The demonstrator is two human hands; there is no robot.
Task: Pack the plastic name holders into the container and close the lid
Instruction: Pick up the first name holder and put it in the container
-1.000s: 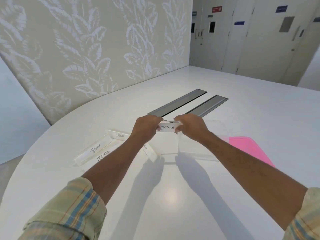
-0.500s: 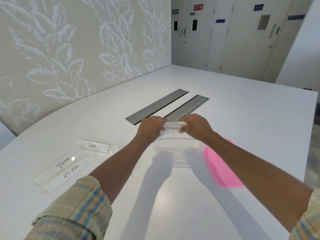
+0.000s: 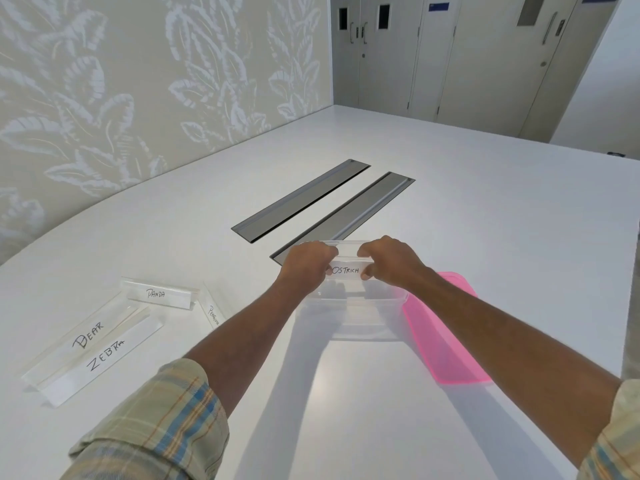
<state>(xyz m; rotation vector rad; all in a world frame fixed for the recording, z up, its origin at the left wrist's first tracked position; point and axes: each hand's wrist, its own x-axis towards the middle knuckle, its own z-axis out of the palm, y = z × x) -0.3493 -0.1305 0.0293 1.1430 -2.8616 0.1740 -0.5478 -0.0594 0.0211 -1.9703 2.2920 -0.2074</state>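
Observation:
A clear plastic name holder marked OSTRICH [image 3: 346, 270] is held by both ends just above the far part of the clear container [image 3: 360, 315]. My left hand [image 3: 306, 264] grips its left end and my right hand [image 3: 391, 260] its right end. The pink lid [image 3: 446, 334] lies flat on the table to the right of the container. Several more holders lie at the left: PANDA [image 3: 157, 293], PENGUIN [image 3: 213, 313], BEAR [image 3: 81, 337] and ZEBRA [image 3: 104, 356].
Two long grey cable hatches [image 3: 304, 199] are set into the white table [image 3: 485, 220] just beyond the container. A leaf-patterned wall runs along the left and doors stand at the far end.
The view has swung left and down, so the holders at the left show more fully. Both hands have kept hold of the OSTRICH holder over the container and lowered it slightly.

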